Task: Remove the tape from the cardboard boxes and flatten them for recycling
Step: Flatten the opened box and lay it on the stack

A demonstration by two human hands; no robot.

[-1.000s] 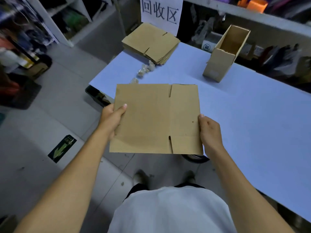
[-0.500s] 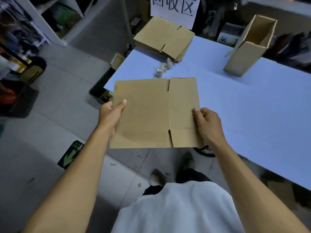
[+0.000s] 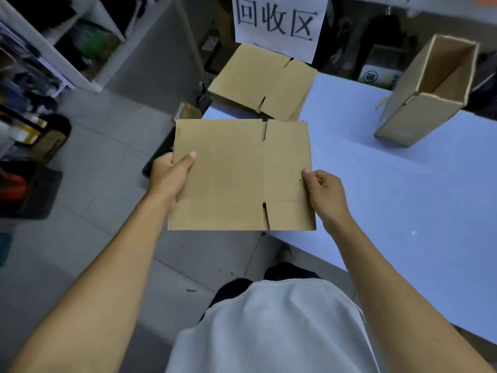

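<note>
A flattened brown cardboard box [image 3: 236,179] hangs level in front of me, over the near left corner of the light blue table [image 3: 403,200]. My left hand [image 3: 169,176] grips its left edge, thumb on top. My right hand [image 3: 324,195] pinches its right edge. Beyond it, a stack of flattened boxes [image 3: 265,82] lies on the table's far left corner under a white sign. An open, upright cardboard box [image 3: 427,92] stands at the far right of the table.
A white paper sign [image 3: 279,20] with black characters hangs above the stack. A black bin [image 3: 158,154] sits on the floor left of the table, partly hidden by the held box. Shelves [image 3: 61,41] with clutter line the left side. Grey tiled floor lies below.
I have carried the flattened box forward toward the stack at the table's far left corner, and the view has closed in on it. The small crumpled tape pieces are now hidden behind the held box.
</note>
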